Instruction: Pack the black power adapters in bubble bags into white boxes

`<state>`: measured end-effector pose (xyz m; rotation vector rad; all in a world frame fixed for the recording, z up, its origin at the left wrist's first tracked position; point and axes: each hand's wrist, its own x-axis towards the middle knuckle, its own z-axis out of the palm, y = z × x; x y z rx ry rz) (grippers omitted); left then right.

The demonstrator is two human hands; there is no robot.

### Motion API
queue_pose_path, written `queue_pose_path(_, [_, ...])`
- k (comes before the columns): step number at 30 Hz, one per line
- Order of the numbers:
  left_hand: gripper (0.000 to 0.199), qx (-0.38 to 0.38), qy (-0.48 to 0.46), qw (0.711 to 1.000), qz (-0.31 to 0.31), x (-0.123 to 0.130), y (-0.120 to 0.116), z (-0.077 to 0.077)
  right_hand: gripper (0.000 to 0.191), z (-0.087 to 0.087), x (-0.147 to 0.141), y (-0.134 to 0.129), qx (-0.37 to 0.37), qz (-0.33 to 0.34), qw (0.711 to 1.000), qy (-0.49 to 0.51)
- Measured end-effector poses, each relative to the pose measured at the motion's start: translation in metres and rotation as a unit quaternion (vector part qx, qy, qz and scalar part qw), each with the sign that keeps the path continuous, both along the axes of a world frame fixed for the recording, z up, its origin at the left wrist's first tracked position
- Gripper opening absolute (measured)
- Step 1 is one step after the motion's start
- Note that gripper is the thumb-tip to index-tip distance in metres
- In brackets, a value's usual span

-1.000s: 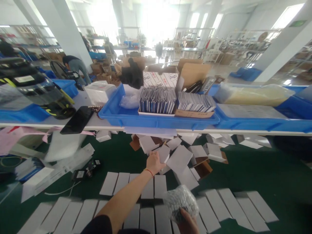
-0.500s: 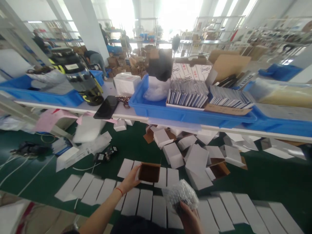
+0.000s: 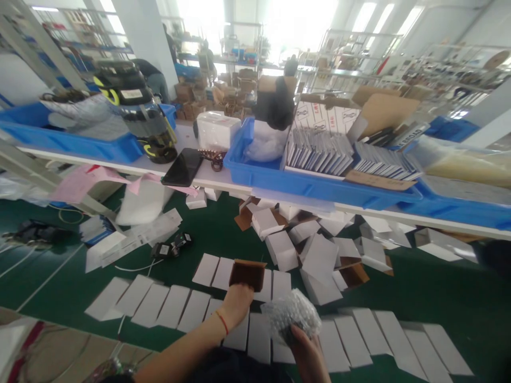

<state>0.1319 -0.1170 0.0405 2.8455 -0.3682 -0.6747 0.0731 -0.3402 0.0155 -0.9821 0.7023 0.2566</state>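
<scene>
An open box with a brown inside (image 3: 247, 274) stands among white boxes on the green surface. My left hand (image 3: 237, 303), with a red band on the wrist, is at the near edge of this box; its fingertips are hidden at the opening. To the right, my right hand (image 3: 305, 343) grips a bubble-wrapped item (image 3: 293, 319), thumb on top, something dark showing through the wrap. A long row of white boxes (image 3: 171, 306) lies beneath and around both hands. Behind the open box is a short row of white boxes (image 3: 206, 268).
Loose opened cartons (image 3: 319, 260) are heaped behind on the right. Black adapters (image 3: 171, 248) and papers lie to the left. Above runs a shelf (image 3: 207, 178) with blue trays (image 3: 279, 183), a phone (image 3: 182, 167) and a bottle (image 3: 147, 122). People stand far back.
My left hand has moved from the left side of the open box to its near edge. My right hand still holds the bubble-wrapped item. The view has shifted slightly.
</scene>
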Motion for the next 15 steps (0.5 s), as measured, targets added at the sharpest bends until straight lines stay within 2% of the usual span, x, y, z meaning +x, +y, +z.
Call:
queue_pose_path(3, [0.032,0.0,0.032,0.999,-0.01,0.014,0.003,-0.009,0.076,-0.004,-0.006,-0.003,-0.012,-0.004,1.0,0.015])
queue_pose_path(9, [0.034,-0.01,0.074,0.996,-0.037,0.017,0.012,-0.016,0.082,-0.017,-0.018,-0.009,0.001,-0.007,1.0,0.029])
queue_pose_path(15, [0.029,-0.036,0.086,0.994,-0.048,0.026,0.014,-0.028,0.085,-0.014,-0.017,-0.001,0.005,0.016,0.999,0.041])
